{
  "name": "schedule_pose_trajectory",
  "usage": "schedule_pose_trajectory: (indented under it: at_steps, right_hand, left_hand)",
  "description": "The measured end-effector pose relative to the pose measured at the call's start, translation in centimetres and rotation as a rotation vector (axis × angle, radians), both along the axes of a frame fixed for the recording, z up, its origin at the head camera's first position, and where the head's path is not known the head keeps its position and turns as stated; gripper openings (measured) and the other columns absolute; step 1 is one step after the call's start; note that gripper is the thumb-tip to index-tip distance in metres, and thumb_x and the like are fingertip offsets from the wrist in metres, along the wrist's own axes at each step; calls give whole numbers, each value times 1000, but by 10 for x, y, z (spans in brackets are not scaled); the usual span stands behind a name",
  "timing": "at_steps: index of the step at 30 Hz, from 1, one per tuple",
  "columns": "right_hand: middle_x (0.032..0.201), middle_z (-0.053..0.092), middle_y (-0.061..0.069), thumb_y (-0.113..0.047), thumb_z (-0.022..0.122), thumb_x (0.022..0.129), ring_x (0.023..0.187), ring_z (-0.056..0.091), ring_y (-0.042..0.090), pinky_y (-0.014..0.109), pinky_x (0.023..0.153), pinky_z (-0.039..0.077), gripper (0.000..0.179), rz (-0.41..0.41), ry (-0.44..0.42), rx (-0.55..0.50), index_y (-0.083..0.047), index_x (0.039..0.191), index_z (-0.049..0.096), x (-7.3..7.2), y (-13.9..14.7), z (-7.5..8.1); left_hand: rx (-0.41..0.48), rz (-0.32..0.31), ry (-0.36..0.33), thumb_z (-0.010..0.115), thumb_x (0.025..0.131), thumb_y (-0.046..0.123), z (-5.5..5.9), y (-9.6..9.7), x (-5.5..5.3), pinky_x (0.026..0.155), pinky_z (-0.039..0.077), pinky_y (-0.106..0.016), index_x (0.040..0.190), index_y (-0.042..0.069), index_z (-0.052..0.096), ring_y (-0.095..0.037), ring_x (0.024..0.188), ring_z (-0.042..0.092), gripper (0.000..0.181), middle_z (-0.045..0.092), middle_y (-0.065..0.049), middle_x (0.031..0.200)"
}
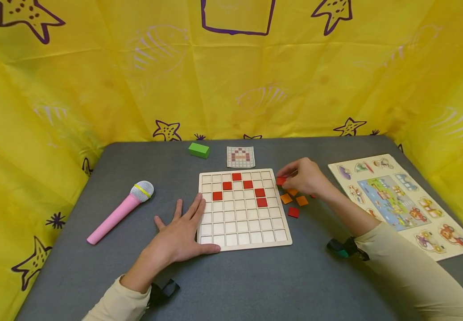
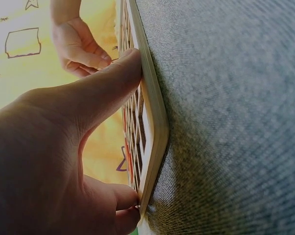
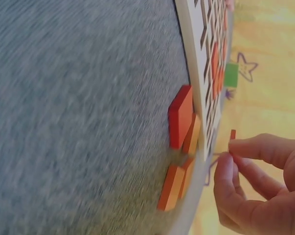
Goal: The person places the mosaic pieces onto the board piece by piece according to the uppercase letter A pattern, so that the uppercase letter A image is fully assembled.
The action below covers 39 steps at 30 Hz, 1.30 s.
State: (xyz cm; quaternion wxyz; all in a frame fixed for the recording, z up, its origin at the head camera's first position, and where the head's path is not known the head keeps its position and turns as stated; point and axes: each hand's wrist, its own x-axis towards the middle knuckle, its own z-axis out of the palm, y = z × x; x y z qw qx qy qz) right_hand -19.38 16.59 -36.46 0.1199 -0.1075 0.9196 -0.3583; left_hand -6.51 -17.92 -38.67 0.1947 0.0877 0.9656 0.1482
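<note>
On the dark gray tabletop [image 1: 223, 285], a wooden grid board [image 1: 235, 215] is placed near the middle, with six red tiles [image 1: 247, 184] set in its cells: one in the top row, two in the second, two in the third and one in the fourth. The board's left edge is touched by the straight, spread fingers of the left hand [image 1: 178, 236], with nothing clenched in it, and its thumb is laid on the near edge. Between the thumb and fingers of the right hand [image 1: 303, 176], a held red tile [image 1: 280, 181] is pinched just beside the board's upper right side. Near that hand, three orange tiles [image 1: 301, 200] and a loose red tile [image 1: 293, 212] are scattered to the right of the board. Beyond the board, a small card [image 1: 240, 157] printed with a grid pattern is laid, with a green block [image 1: 199, 150] to its left. A pink toy microphone [image 1: 113, 219] is seen at the left, while a picture puzzle [image 1: 396, 200] at the right is partly covered by the right arm.
</note>
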Motion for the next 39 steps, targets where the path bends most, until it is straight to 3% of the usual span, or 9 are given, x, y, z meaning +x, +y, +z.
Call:
schedule_pose_trajectory:
  at_steps: [9,17,24,39]
  right_hand:
    - [100,79,10,-5,83,80,86,69,21,28,70,55,26,25,1,-13,-7,107,82,4,-19,-2]
    - [101,79,6,-8,86,81,87,70,20,30,77,56,23,65,-23,-29,-11,104,83,10,-38,0]
    - [97,79,3,-4,83,80,82,68,19,29,70,54,24,106,-48,-58,-13,102,84,14,-54,-1]
    - [88,77,2,4,78,73,79,67,15,28,68,56,29,197,-77,-109,-11,97,83,21,-91,-8]
  left_hand:
    - [2,2,5,72,77,80,1,0,0,97,3,-96,169,18,11,-52,159,1,127,-2,4,177]
    - [9,0,15,73,77,80,0,0,0,96,3,-96,169,17,13,-53,158,2,126,-1,3,178]
    - [8,1,14,72,77,81,-1,-1,0,96,3,-96,169,17,12,-53,158,2,127,-2,3,178]
    - [-1,1,6,72,77,81,-1,0,-1,96,4,-96,169,17,11,-53,158,2,127,-2,3,177]
